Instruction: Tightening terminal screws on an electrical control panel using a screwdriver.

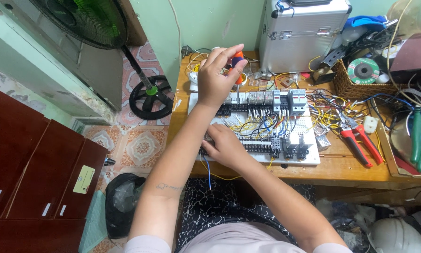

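Here the left hand [216,77] grips an orange screwdriver [237,70] upright over the wiring board [308,159]; the right hand [225,146] presses it.

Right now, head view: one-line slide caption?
Left hand drives an orange-handled screwdriver into a white wiring board; right hand steadies it.

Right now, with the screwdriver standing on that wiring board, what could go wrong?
The left hand holds the orange-handled screwdriver upright over the upper row of components; a slip could nick the tangled wires just below. The right hand rests on the white board near the blue wire hanging off the table edge, which might snag.
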